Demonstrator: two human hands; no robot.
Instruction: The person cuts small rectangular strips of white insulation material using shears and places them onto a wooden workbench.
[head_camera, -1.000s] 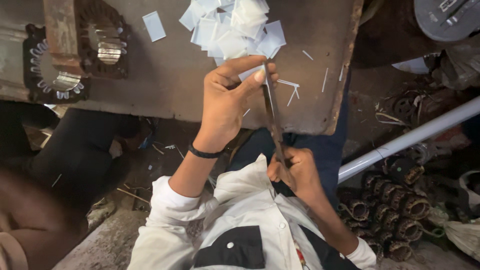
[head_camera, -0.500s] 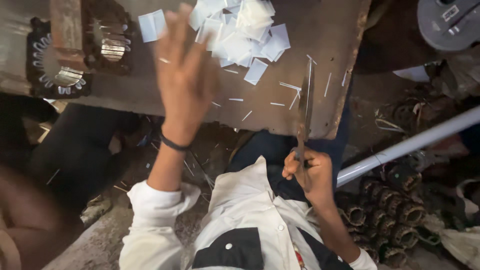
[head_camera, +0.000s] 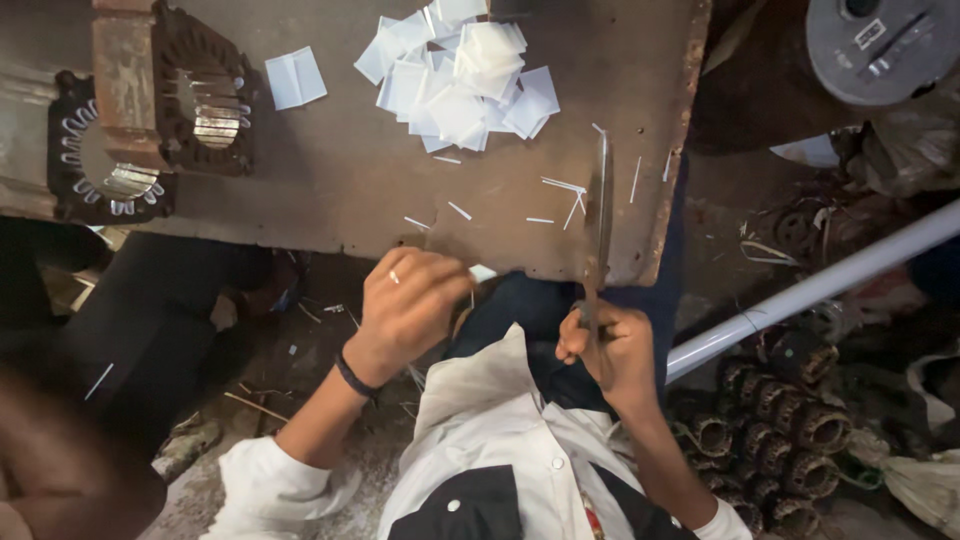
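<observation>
Seen from above: our right hand (head_camera: 612, 345) stays clenched around the handles of long scissors (head_camera: 600, 215), whose blades now lie along the worn board (head_camera: 330, 180) near its right edge. Our left hand (head_camera: 410, 305), raised over the paper pile (head_camera: 465, 80) half a second ago, has drawn back to the board's near edge, fingers curled, apparently pinching a small white slip (head_camera: 483, 272); the view is poor. Thin offcuts (head_camera: 565, 185) lie beside the blades.
</observation>
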